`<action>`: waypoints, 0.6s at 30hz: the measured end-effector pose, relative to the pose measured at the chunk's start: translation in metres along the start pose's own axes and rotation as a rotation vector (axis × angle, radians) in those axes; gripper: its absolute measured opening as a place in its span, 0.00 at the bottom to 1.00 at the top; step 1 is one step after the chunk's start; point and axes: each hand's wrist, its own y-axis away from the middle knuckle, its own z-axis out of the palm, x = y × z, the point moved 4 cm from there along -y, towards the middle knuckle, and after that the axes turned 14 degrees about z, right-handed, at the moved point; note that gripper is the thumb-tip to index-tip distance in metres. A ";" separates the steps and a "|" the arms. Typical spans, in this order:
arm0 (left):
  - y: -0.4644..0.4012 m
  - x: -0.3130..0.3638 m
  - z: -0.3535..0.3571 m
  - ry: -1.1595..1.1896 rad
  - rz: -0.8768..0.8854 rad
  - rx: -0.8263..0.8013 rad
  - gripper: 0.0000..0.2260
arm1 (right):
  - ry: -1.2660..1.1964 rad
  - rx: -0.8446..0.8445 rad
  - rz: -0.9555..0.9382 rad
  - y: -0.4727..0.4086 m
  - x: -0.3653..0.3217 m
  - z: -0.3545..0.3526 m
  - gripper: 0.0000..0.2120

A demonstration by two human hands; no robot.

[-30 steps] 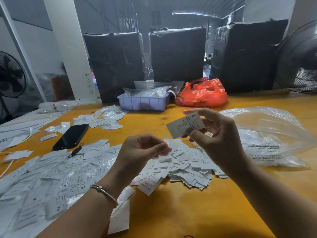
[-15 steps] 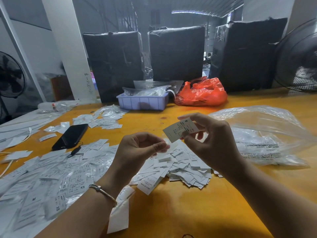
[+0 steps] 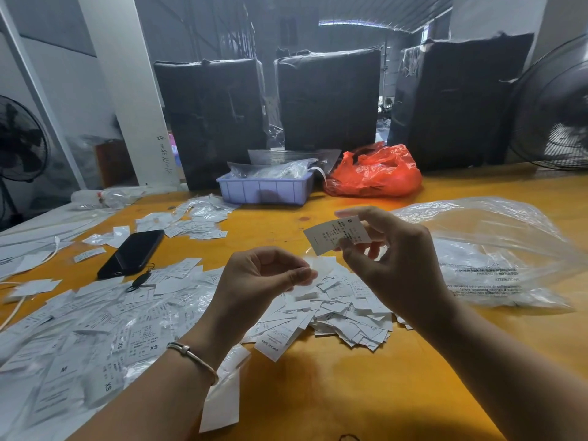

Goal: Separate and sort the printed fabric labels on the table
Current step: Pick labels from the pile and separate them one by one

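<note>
My right hand (image 3: 394, 262) pinches a white printed label marked S (image 3: 334, 235) and holds it up above the table, tilted. Just below and to the left, my left hand (image 3: 261, 278) has its fingers curled, thumb against forefinger. A thin pale translucent piece (image 3: 321, 265), blurred, sticks out from those fingertips. Under both hands lies a heap of loose white labels (image 3: 346, 316). A wider spread of labels in clear sleeves (image 3: 95, 329), marked XS and M, covers the table's left side.
On the orange table (image 3: 350, 393) are a black phone (image 3: 132, 253), a purple tray (image 3: 267, 190), a red plastic bag (image 3: 375, 173) and a large clear bag (image 3: 483, 249). Black wrapped bales (image 3: 327, 97) stand along the far edge. A fan (image 3: 553, 113) stands at the right.
My right hand has turned the S label and brought it slightly down toward my left hand. A pale piece now shows at my left fingertips. The left hand has barely moved.
</note>
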 end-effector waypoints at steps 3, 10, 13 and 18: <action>-0.001 0.000 -0.002 0.013 0.009 0.007 0.11 | -0.020 0.005 0.021 -0.001 0.002 -0.002 0.30; -0.003 0.002 -0.005 0.049 0.037 0.041 0.11 | -0.138 -0.461 0.193 -0.004 0.015 0.017 0.06; -0.003 0.002 -0.006 0.084 0.014 0.023 0.07 | -0.196 -0.486 0.139 -0.003 0.008 0.016 0.14; -0.002 0.003 0.000 0.074 -0.017 -0.105 0.10 | -0.295 -0.454 0.145 -0.006 0.009 0.013 0.09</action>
